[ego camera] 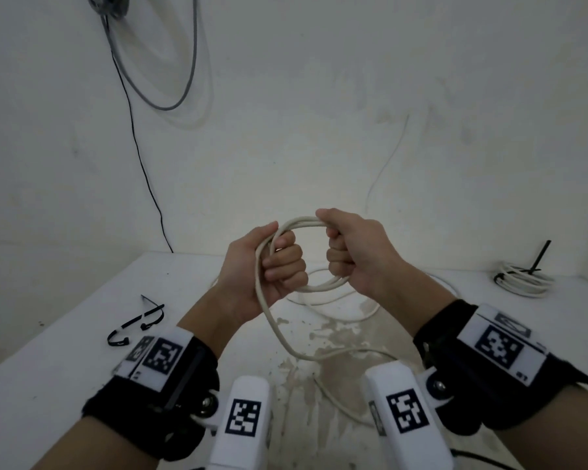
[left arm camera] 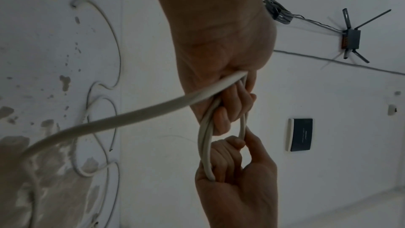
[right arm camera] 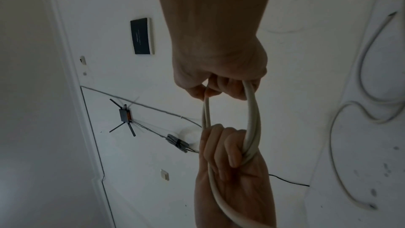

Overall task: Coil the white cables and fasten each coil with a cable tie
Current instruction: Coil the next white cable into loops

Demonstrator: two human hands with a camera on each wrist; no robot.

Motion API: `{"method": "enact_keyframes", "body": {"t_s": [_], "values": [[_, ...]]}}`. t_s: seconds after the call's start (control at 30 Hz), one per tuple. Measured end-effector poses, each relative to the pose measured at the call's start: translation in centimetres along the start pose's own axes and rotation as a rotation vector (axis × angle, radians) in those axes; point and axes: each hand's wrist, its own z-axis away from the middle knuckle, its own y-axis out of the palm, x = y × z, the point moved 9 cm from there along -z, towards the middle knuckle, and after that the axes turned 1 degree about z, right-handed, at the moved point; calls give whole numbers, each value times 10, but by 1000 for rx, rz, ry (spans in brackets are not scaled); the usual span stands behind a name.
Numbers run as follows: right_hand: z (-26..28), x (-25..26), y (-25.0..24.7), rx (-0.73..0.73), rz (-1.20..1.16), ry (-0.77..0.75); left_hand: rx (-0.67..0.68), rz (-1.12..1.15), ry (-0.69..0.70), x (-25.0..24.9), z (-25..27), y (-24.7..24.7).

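above the stained white table [ego camera: 65,334], the left hand [ego camera: 269,266] and right hand [ego camera: 357,256] fist opposite sides of the small white cable [ego camera: 299,222] coil, whose loose tail could snag or spring loops free if either grip slackens.

White cable [ego camera: 299,222] coil — both hands
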Motion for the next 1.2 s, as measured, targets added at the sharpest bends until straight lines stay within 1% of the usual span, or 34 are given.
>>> {"method": "enact_keyframes", "body": {"t_s": [0.07,0.13,0.2,0.27,0.33,0.4,0.43,0.5,0.6,0.67,0.7,0.73,0.77,0.83,0.87,0.9,0.97,1.03,1.07,1.13,1.17,1.2], "values": [[-1,5,0,16,14,-35,20,-20,1,-3,2,3],[0,11,-2,10,105,-109,-11,-85,20,-6,2,3],[5,20,1,-17,327,-264,-128,-228,98,-11,1,-2],[13,27,9,-57,553,-409,-251,-408,214,-17,1,-6],[17,25,15,-67,634,-450,-318,-547,292,-21,2,-7],[13,19,14,-42,614,-413,-343,-630,322,-24,3,-9],[11,16,12,-22,568,-374,-340,-648,325,-25,3,-9],[7,7,8,34,404,-273,-313,-617,320,-26,3,-7],[7,-3,9,133,58,-120,-254,-470,313,-28,4,-3],[12,-16,17,244,-162,22,-233,-329,329,-33,4,-2],[15,-26,22,316,-202,94,-221,-245,341,-37,4,-3],[18,-36,26,401,-154,144,-203,-164,356,-42,4,-3],[24,-48,32,510,-10,155,-182,-94,371,-47,4,-3],[37,-71,39,710,406,61,-149,-17,387,-57,4,-4],[39,-79,39,758,590,-4,-143,-9,390,-62,5,-4],[39,-84,36,777,735,-59,-144,-14,389,-66,7,-6],[29,-83,22,720,954,-98,-167,-41,378,-74,11,-12],[15,-72,1,576,1090,-80,-191,-59,362,-80,16,-20],[7,-63,-10,488,1161,-66,-197,-65,361,-82,18,-22],[-9,-40,-30,262,1339,-103,-196,-82,362,-84,22,-24],[-15,-25,-36,139,1371,-124,-190,-95,360,-84,23,-23],[-18,-13,-40,40,1326,-121,-184,-113,358,-82,23,-22]]}}
